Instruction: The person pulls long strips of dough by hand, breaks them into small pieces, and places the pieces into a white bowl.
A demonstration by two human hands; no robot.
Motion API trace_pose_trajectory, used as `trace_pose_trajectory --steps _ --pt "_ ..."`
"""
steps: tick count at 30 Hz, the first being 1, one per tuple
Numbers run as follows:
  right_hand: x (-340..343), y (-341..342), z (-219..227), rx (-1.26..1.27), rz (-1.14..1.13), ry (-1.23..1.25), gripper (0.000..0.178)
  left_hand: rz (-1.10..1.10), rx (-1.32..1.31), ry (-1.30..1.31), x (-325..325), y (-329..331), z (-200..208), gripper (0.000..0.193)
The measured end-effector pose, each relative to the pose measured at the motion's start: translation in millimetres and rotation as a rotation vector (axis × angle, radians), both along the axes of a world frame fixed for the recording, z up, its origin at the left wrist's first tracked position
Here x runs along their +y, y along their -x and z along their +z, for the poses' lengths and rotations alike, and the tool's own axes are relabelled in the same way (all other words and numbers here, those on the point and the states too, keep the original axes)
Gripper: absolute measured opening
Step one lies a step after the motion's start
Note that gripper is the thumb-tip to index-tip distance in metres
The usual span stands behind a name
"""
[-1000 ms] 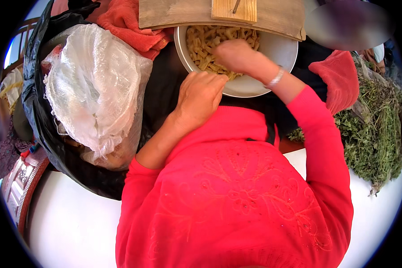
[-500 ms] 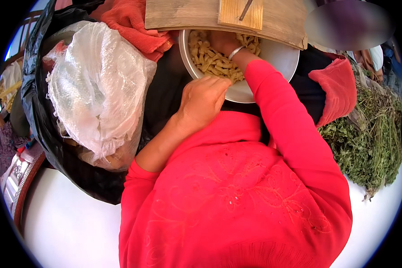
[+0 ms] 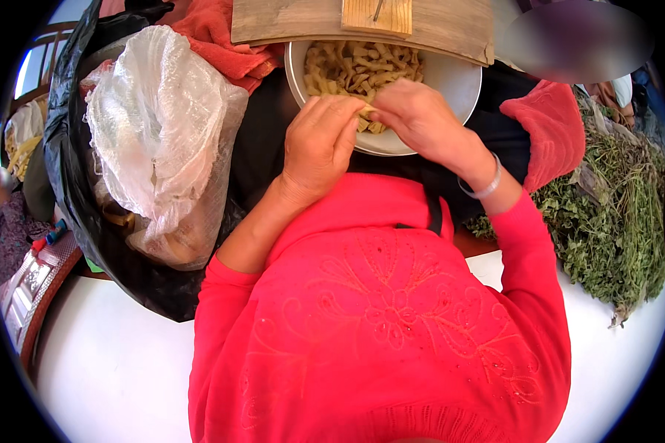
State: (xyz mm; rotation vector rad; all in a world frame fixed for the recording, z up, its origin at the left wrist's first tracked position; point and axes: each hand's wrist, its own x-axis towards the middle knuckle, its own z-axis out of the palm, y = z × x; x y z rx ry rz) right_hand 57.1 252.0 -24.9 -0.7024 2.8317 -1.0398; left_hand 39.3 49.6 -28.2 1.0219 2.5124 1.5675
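My left hand (image 3: 318,142) is closed in a pinch over the near rim of a pale metal bowl (image 3: 457,92). A small yellowish piece (image 3: 366,110) pokes out from its fingertips. Right beside it is my right hand (image 3: 430,122), wearing a silver bracelet, its fingers drawn together at the other end of that piece. Whether the right fingers grip the piece is partly hidden. In the bowl lies a heap of yellowish-brown strips (image 3: 362,68); what food they are, I cannot tell.
A wooden board (image 3: 295,21) with a small block (image 3: 377,16) covers the bowl's far side. At left, a white plastic sack (image 3: 174,125) sits inside a black bag (image 3: 66,162). Red cloths (image 3: 550,133) flank the bowl. Bundled green plants (image 3: 606,214) lie at right.
My right hand has come out of the bowl, back toward me, and now meets my left hand. A yellowish piece shows between them. The view has shifted slightly.
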Motion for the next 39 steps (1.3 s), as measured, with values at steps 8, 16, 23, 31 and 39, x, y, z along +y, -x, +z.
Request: trace_pose_trajectory --steps 8,16,23,31,39 --pt "13 -60 136 -0.146 -0.125 0.608 0.013 -0.585 -0.225 -0.318 25 -5 77 0.047" --pt "3 -79 112 -0.498 -0.421 1.014 0.023 -0.571 -0.350 -0.416 50 4 112 0.061" --pt "-40 -42 38 -0.563 -0.460 0.782 0.015 -0.173 -1.018 -0.522 40 16 52 0.023" --pt "-2 -13 98 0.586 -0.129 -0.172 0.031 -0.330 -0.825 -0.219 34 13 29 0.021" --pt "7 -20 62 -0.016 -0.379 0.354 0.032 -0.447 -0.708 -0.006 23 26 55 0.023"
